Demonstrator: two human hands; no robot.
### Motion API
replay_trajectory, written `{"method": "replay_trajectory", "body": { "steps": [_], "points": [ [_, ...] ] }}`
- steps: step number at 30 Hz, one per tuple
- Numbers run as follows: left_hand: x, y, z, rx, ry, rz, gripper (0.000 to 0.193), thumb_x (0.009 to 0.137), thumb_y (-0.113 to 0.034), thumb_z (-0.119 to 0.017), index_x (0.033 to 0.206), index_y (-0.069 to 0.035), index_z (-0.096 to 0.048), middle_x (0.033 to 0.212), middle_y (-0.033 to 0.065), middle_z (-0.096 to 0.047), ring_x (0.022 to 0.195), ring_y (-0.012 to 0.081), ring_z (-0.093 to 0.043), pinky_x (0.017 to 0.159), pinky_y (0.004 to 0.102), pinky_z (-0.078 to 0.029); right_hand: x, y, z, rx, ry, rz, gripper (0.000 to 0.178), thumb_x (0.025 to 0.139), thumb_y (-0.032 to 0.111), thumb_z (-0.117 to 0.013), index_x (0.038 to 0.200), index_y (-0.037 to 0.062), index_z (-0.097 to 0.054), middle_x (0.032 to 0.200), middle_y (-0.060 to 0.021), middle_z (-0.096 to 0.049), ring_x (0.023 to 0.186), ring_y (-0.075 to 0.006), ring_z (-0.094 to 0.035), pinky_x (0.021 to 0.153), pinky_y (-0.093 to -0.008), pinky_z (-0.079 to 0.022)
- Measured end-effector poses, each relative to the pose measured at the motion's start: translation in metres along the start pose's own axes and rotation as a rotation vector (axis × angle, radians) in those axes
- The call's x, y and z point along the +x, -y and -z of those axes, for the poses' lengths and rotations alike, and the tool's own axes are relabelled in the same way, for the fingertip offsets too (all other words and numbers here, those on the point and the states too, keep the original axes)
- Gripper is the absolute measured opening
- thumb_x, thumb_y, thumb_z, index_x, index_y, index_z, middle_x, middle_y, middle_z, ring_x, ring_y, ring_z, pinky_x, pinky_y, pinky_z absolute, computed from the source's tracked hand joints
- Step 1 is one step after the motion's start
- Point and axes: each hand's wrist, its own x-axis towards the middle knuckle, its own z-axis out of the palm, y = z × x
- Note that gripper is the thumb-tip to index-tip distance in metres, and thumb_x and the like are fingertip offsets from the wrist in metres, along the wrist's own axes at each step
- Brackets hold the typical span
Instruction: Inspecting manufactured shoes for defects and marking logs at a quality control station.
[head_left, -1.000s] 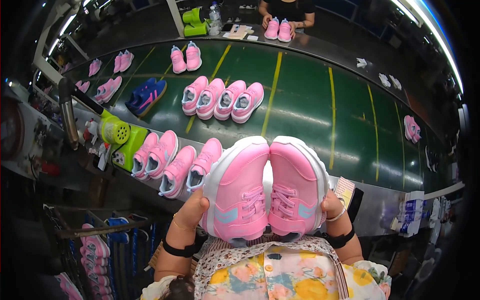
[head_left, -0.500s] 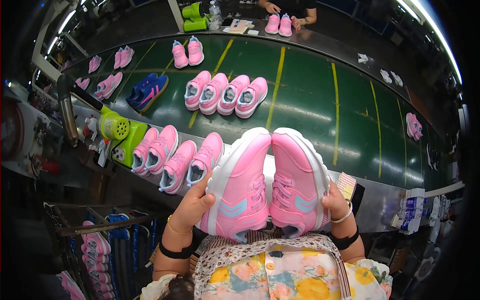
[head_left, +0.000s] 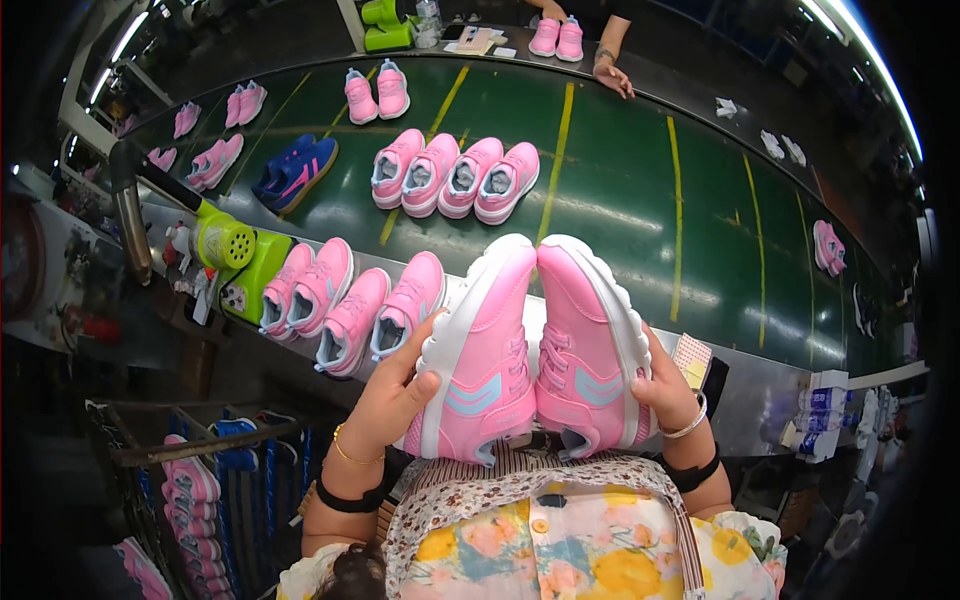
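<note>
1. While I have the left hand clamped on one pink shoe, the right hand clamps its mate, just in front of the apron.
2. Pale-blue chevrons mark their sides; lettering on the straps is too small for me to read remotely.
3. Toes point away, long axes converging forward, soles facing outward.
4. Both have pink laces and thick white soles.
5. Beyond lies the metal bench, then a green belt.

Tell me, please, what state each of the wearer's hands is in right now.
Left hand: closed, holding the left pink shoe.
Right hand: closed, holding the right pink shoe.
</note>
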Motion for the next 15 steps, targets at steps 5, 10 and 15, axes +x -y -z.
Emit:
{"method": "replay_trajectory", "body": {
  "steps": [5,10,15],
  "points": [
    [0.000,0.004,0.002,0.020,0.000,0.035,0.065,0.090,-0.039,-0.048,0.135,0.002,-0.028,0.125,0.0120,-0.046,0.114,0.0166,-0.042,0.097,0.0300,-0.030,0.000,-0.001,-0.002,0.015,-0.010,-0.023,0.082,0.073,0.037,-0.062,0.138,0.0033,-0.024,0.135,-0.0111,-0.034,0.125,-0.0202,-0.032,0.103,-0.0313,-0.023],
    [0.000,0.011,0.005,-0.034,0.009,0.060,0.060,0.092,-0.033,-0.046,0.135,0.004,-0.026,0.126,0.0120,-0.045,0.115,0.0161,-0.040,0.098,0.0297,-0.029,0.001,-0.008,-0.001,0.066,-0.020,-0.030,0.079,0.078,0.039,-0.058,0.138,0.0022,-0.022,0.136,-0.0115,-0.033,0.125,-0.0193,-0.031,0.103,-0.0305,-0.022],
    [-0.002,0.013,0.006,-0.074,0.028,0.089,0.059,0.092,-0.032,-0.046,0.136,0.002,-0.026,0.127,0.0113,-0.044,0.116,0.0159,-0.039,0.099,0.0294,-0.028,-0.001,-0.005,-0.004,0.077,-0.009,-0.043,0.079,0.079,0.040,-0.057,0.138,0.0011,-0.021,0.136,-0.0117,-0.032,0.126,-0.0194,-0.030,0.103,-0.0304,-0.021]
  ]
}}
